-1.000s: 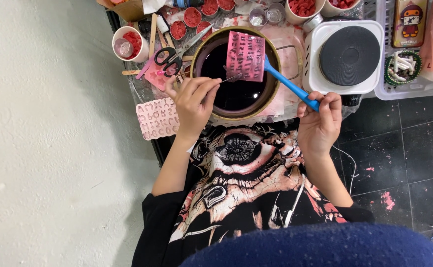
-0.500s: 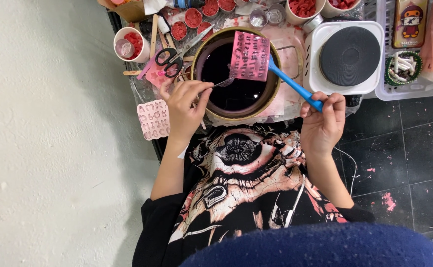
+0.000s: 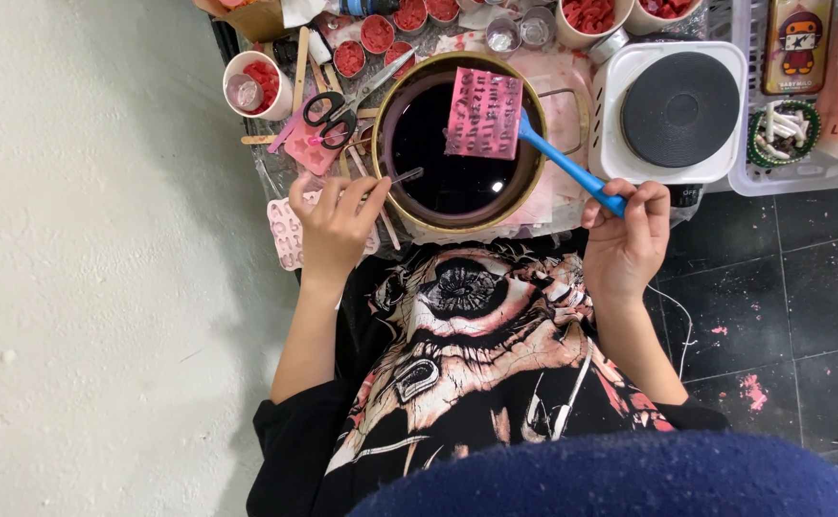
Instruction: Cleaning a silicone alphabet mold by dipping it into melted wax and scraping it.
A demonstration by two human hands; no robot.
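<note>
A round pot [image 3: 395,110] with a dark inside sits at the middle of a cluttered worktop. My right hand [image 3: 627,236] grips the blue handle [image 3: 572,168] of a tool that carries a pink silicone mould [image 3: 483,113] over the pot. My left hand [image 3: 336,222] pinches a thin metal tool [image 3: 402,177] whose tip reaches over the pot's left rim. Under the left hand lies a second pink mould [image 3: 287,230] with small cavities.
Black-handled scissors [image 3: 328,107] and wooden sticks lie left of the pot. Small cups of red pieces [image 3: 378,32] and a white cup [image 3: 254,84] stand behind. A white hotplate [image 3: 673,107] sits to the right, beside a white basket [image 3: 783,153]. Dark tiled floor lies right.
My left hand has drawn back to the left, off the pot's rim, with the thin metal tool. The right hand and the pink mould have hardly moved.
</note>
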